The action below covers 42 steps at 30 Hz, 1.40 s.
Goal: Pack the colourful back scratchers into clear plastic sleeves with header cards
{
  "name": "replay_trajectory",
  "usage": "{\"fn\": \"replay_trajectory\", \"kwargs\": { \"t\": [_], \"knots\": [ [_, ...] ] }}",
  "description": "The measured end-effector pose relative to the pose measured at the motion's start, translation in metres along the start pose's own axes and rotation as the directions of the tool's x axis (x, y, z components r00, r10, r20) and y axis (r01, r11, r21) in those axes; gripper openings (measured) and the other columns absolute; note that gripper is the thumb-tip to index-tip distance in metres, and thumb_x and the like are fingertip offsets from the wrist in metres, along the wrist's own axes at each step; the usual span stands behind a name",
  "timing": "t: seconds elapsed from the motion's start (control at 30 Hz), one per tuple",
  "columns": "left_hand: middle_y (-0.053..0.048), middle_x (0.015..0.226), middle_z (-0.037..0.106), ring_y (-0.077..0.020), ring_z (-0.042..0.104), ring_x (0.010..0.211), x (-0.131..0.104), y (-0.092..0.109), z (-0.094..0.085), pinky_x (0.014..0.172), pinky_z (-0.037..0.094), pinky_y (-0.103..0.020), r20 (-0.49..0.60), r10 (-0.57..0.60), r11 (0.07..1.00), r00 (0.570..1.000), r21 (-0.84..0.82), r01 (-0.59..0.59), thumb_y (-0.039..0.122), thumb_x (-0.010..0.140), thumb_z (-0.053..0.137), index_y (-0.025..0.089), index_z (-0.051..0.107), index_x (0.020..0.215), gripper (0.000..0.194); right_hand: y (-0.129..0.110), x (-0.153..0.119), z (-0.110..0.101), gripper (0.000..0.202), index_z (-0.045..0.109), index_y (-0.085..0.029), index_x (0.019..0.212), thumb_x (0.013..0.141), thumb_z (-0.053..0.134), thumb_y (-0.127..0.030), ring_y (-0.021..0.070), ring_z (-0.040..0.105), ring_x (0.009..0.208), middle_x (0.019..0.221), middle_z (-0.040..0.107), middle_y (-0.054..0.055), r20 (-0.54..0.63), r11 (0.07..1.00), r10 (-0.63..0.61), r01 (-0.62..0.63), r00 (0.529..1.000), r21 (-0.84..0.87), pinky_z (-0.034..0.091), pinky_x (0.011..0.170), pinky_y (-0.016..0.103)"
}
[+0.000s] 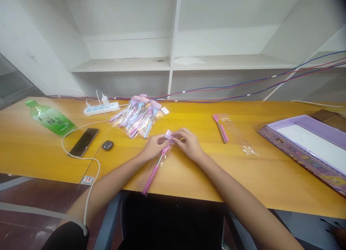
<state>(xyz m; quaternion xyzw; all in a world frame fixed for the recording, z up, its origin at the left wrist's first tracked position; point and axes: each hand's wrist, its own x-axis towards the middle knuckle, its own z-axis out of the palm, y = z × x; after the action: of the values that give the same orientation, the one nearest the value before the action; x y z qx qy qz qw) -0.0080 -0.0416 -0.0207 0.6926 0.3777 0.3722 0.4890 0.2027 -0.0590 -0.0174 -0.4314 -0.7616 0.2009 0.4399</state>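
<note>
A pink back scratcher (152, 176) lies slanted near the table's front edge inside a clear plastic bag, its hand-shaped end pointing away from me. My left hand (156, 146) pinches the bag's top beside the small printed header card (169, 135). From the other side, my right hand (187, 142) has its fingers closed at the card's edge. Just beyond my hands is a pile of bagged back scratchers (139, 115) in purple, blue, pink and yellow. Off to the right rests an unbagged pink back scratcher (221, 129), with a loose clear bag (238, 133) beside it.
At the left are a green bottle (51, 118) on its side, a phone (84, 142), a small black case (107, 145) and a white power strip (101, 108). A white cable (97, 161) hangs over the front edge. A purple box (305, 145) sits at the right.
</note>
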Motion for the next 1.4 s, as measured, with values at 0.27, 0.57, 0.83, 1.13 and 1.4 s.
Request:
{"fn": "replay_trajectory", "kwargs": {
  "t": [0.27, 0.57, 0.83, 1.13, 1.4],
  "knots": [
    [-0.003, 0.091, 0.075, -0.0162, 0.064, 0.079, -0.007, 0.01, 0.007, 0.073, 0.047, -0.025, -0.007, 0.028, 0.982, 1.0, 0.187, -0.026, 0.035, 0.091, 0.066, 0.015, 0.076, 0.102, 0.025, 0.009, -0.004, 0.01, 0.006, 0.067, -0.023, 0.092, 0.097, 0.063, -0.023, 0.0169, 0.066, 0.077, 0.09, 0.065, 0.005, -0.062, 0.986, -0.151, 0.146, 0.987, -0.075, 0.059, 0.068, 0.03],
    [0.0, 0.084, 0.072, -0.0153, 0.061, 0.075, -0.007, 0.012, 0.006, 0.068, 0.043, -0.025, 0.044, -0.054, 0.951, 0.998, 0.306, 0.038, 0.029, 0.086, 0.066, 0.016, 0.072, 0.098, 0.019, 0.009, 0.003, 0.002, 0.014, 0.053, -0.023, 0.079, 0.079, 0.064, -0.014, 0.0169, 0.06, 0.069, 0.079, 0.062, 0.002, -0.125, 0.976, 0.02, -0.047, 0.992, -0.213, 0.049, 0.066, 0.03],
    [-0.007, 0.115, 0.074, -0.0188, 0.07, 0.1, -0.006, 0.012, 0.007, 0.081, 0.052, -0.026, 0.013, -0.037, 0.997, 0.999, 0.067, 0.036, 0.025, 0.088, 0.067, 0.019, 0.051, 0.142, 0.057, 0.013, 0.002, -0.003, 0.012, 0.052, -0.027, 0.107, 0.101, 0.052, -0.036, 0.0161, 0.056, 0.05, 0.063, 0.058, -0.006, -0.021, 0.969, 0.214, -0.209, 0.977, 0.135, 0.046, 0.057, 0.031],
    [-0.009, 0.14, 0.066, -0.0183, 0.067, 0.103, -0.005, 0.018, 0.001, 0.092, 0.054, -0.03, 0.032, 0.11, 0.96, 0.993, 0.254, -0.115, 0.012, 0.083, 0.057, 0.021, 0.061, 0.143, 0.061, 0.013, 0.004, -0.005, 0.026, 0.065, -0.024, 0.103, 0.101, 0.053, -0.046, 0.0181, 0.066, 0.067, 0.079, 0.067, 0.001, 0.159, 0.907, 0.235, -0.275, 0.959, 0.319, 0.056, 0.069, 0.035],
    [-0.012, 0.149, 0.059, -0.0105, 0.063, 0.08, -0.006, 0.015, 0.002, 0.073, 0.053, -0.024, 0.03, 0.103, 0.97, 0.994, 0.22, -0.107, 0.013, 0.083, 0.058, 0.021, 0.052, 0.151, 0.068, 0.018, 0.004, -0.004, 0.028, 0.068, -0.026, 0.109, 0.093, 0.068, -0.049, 0.0194, 0.064, 0.09, 0.113, 0.066, 0.006, 0.117, 0.95, 0.166, -0.19, 0.979, 0.249, 0.056, 0.082, 0.037]
  ]
}}
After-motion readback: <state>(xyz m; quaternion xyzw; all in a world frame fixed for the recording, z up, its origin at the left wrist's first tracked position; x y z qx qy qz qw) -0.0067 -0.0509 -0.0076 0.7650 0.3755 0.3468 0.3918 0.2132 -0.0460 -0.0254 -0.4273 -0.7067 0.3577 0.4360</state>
